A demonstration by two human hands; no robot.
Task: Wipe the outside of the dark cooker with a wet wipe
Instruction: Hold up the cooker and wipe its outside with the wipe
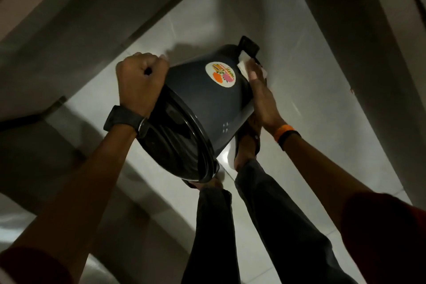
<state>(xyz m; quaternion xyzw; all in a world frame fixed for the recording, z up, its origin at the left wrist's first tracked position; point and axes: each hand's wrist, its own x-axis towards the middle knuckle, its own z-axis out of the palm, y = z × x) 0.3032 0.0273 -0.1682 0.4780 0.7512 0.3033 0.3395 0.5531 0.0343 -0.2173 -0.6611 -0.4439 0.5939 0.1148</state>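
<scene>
Tiled floor (299, 99) straight below, so a drop would hurt. The dark cooker (202, 104) hangs tilted in mid-air, with only the left grip (140, 80) fisted round its edge. The right grip (260, 90) lies flat, pressing the wet wipe (243, 65) on its side. Push too hard and it probably slips.

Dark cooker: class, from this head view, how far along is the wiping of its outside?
Done: no wiped area can be told apart. In hand: the left hand has a grip on the dark cooker, tilted; the right hand presses the wet wipe on its side by the black handle. Left: probably the wall around the sticker and beyond.
</scene>
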